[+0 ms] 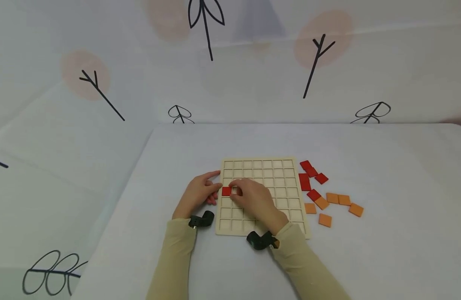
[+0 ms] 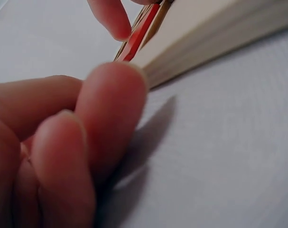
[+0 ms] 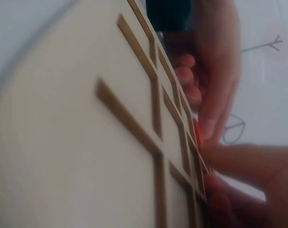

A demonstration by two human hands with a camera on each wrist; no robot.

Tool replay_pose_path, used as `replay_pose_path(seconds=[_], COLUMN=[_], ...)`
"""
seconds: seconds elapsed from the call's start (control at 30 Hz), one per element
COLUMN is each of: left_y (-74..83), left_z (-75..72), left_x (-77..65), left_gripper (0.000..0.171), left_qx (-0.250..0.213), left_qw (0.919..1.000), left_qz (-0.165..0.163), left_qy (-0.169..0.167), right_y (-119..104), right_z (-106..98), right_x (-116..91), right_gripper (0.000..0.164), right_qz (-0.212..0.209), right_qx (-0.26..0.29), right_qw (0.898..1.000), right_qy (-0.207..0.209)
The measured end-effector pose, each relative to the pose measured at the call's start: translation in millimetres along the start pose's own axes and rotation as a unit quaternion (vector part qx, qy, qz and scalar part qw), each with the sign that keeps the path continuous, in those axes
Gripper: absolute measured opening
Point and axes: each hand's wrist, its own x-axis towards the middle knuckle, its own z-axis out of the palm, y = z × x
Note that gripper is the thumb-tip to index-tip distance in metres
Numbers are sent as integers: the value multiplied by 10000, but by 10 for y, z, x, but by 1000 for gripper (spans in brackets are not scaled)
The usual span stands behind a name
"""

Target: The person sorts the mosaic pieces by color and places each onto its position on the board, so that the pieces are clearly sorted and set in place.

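A wooden grid board point(image 1: 262, 159) lies flat on the white table. A red square tile point(image 1: 226, 191) occupies a cell in its leftmost column. My left hand point(image 1: 196, 192) is at the board's left edge, one finger reaching along to the frame and another fingertip touching beside the tile. Over the board, my right hand point(image 1: 255, 201) has its thumb and index finger bent at the tile's right side, with a gap between their tips. In the right wrist view, the red tile point(image 3: 197, 134) shows as a thin sliver, partly hidden by fingers.
To the board's right lie several loose red tiles point(image 1: 305, 182) and several orange tiles point(image 1: 325, 220), some touching or overlapping. A dark camera strap is on each wrist. Behind the table hangs a pale cloth point(image 1: 252, 83) with plant drawings.
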Motion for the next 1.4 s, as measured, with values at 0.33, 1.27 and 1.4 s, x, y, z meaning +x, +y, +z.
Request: replay_pose_path(seconds=[0.33, 1.27, 1.4], left_y=[-13, 3, 13], left_z=[-42, -16, -14], left_x=[-31, -6, -13], left_gripper=[48, 47, 47], left_qx=[-151, -217, -184], left_qw=[9998, 9997, 9997], left_qz=[-121, -143, -154], left_qy=[0, 5, 16], right_y=[53, 475, 555], right_z=[-116, -726, -773], right_x=[-1, -114, -128], right_gripper=[24, 32, 33], right_qz=[-143, 247, 268], right_qx=[585, 1139, 1160], right_qw=[9968, 9879, 9879], right_qy=[-527, -1021, -996])
